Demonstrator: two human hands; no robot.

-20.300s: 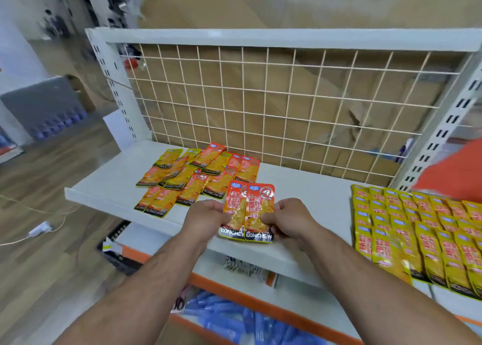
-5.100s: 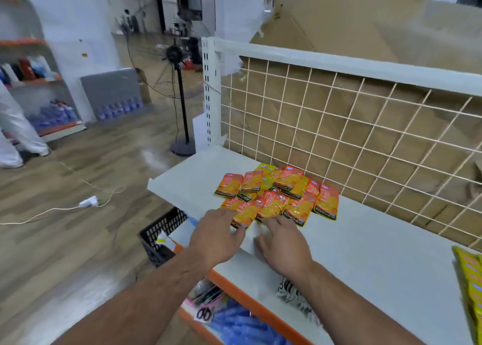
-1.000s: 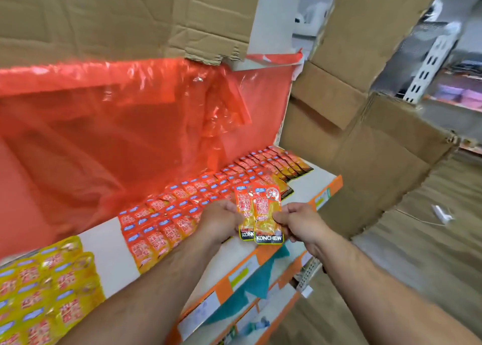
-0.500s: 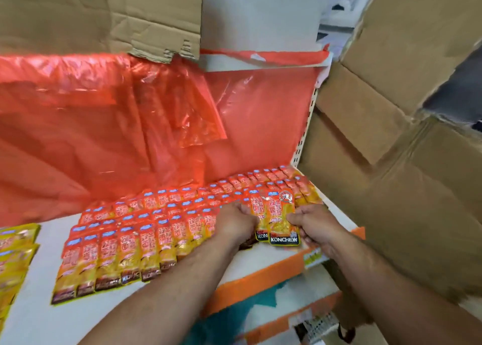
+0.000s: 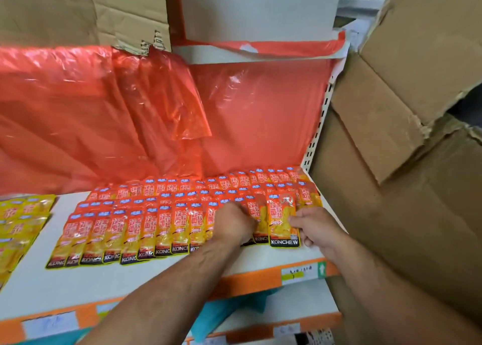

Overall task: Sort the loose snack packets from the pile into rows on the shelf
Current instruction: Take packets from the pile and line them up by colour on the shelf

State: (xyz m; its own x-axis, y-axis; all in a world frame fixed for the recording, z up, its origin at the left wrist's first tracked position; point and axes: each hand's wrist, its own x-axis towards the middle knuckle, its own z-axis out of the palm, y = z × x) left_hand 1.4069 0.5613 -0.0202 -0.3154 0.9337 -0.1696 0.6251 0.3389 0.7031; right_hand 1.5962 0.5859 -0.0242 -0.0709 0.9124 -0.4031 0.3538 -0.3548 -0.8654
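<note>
Fingers (image 5: 296, 219) curled — left hand (image 5: 234, 223) and right hand (image 5: 317, 231) pinch red packets (image 5: 283, 222) at the shelf's (image 5: 260, 262) right end.

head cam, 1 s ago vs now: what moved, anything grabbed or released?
The left hand and right hand brought the held packets from over the front edge down to the shelf, at the right end of the front row. Nothing released: both hands still grip them. The laid rows, yellow packets and red plastic sheet are unchanged.
</note>
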